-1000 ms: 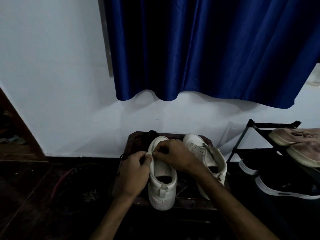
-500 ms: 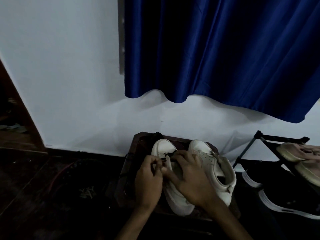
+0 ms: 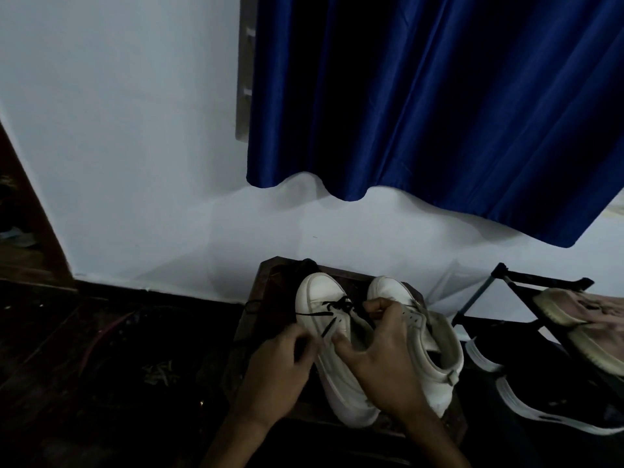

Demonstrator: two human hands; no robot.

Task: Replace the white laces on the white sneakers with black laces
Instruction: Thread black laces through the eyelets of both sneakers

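As I read the head view from my station, the entries run so.

Item one: laced sneaker (image 3: 320,298), white, toe toward the wall, standing on a dark wooden stool (image 3: 270,285).

Item two: black lace (image 3: 332,309), crossed through the front eyelets, with one strand lying out over the toe's left edge and another running down toward the left hand.

Item three: left hand (image 3: 277,376), fingers curled against the shoe's left flank, pinching that lace end — the light is dim, but the strand stops at the fingertips.

Item four: right hand (image 3: 381,363), clamped on the same shoe, thumb on the tongue, fingers curled over the right eyelet row.

Item five: second sneaker (image 3: 439,359), white, touching the first on its right.

Surrounds — blue curtain (image 3: 439,113), white wall (image 3: 135,146), black shoe rack (image 3: 540,281) bearing pink shoes (image 3: 580,305) and black shoes (image 3: 553,393).
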